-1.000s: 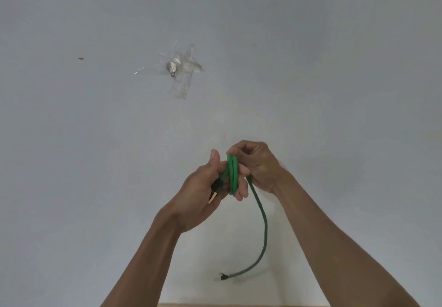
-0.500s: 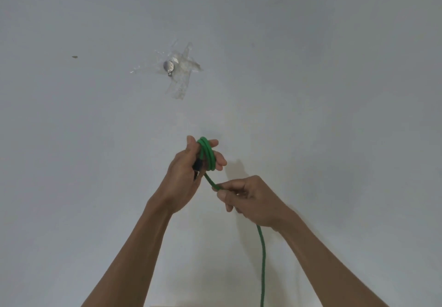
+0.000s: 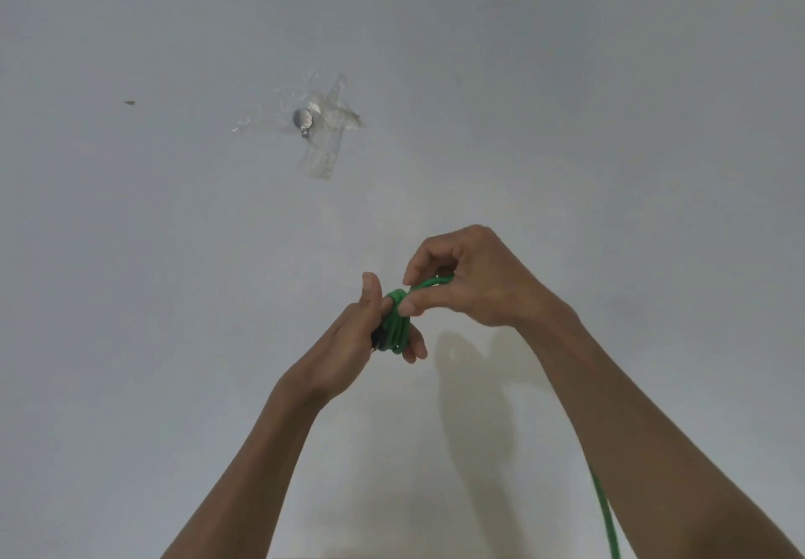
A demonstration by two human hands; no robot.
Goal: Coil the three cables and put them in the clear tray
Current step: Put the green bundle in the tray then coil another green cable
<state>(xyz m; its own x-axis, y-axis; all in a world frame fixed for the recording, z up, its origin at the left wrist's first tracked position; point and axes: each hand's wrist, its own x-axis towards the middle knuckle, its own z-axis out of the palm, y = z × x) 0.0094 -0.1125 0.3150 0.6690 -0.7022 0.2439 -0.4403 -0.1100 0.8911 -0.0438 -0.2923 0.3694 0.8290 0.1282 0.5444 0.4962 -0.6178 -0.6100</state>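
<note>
Left hand (image 3: 348, 343) grips coiled thin green cable (image 3: 397, 327); right hand (image 3: 475, 282) pinches its strand. Beyond: clear tape patch w/ small metal disc (image 3: 324, 127) (stuck on white surface (image 3: 610, 101)).

Green cable (image 3: 398, 323), smooth plastic-looking jacket with slight sheen, dark plug at coil's edge. Pale grey surface (image 3: 610, 122), matt and even, painted look. Clear crinkled tape (image 3: 326, 140), glossy, crossed over small shiny metal disc (image 3: 302, 117). Thin strip of wood-toned edge (image 3: 392, 557) along bottom.
</note>
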